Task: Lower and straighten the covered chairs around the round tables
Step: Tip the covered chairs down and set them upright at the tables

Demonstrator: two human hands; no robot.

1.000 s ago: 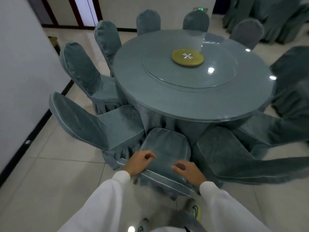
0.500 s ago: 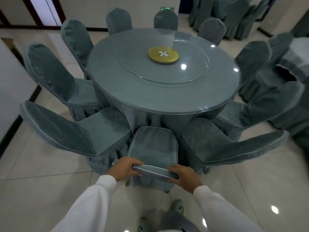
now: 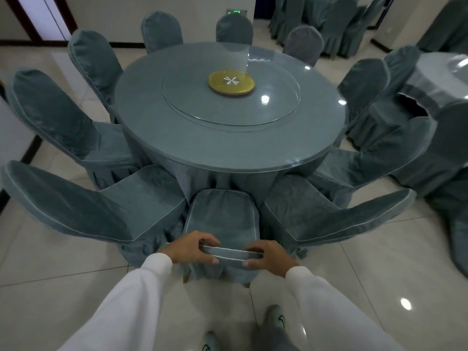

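Both hands are clamped on the top of the backrest of the nearest covered chair [image 3: 221, 219]. The left hand [image 3: 191, 247] has fingers curled over the piped top edge and thumb beneath; its grip is clenched on the backrest. The right hand [image 3: 269, 257] holds the same edge just beside it, fingers over the top, grip likewise grasping the backrest. The chair stands upright at the near edge of the round tabletop [image 3: 228, 138], its seat front touching the hanging table skirt. The left neighbouring chair [image 3: 83, 206] and the right neighbouring chair [image 3: 336, 216] sit close on either side, seats towards the near edge. Further covered chairs ring the left, right and far edges. A glass turntable [image 3: 230, 105] with a gold disc [image 3: 231, 82] occupies the tabletop centre. White sleeves [image 3: 131, 300] cover both forearms.
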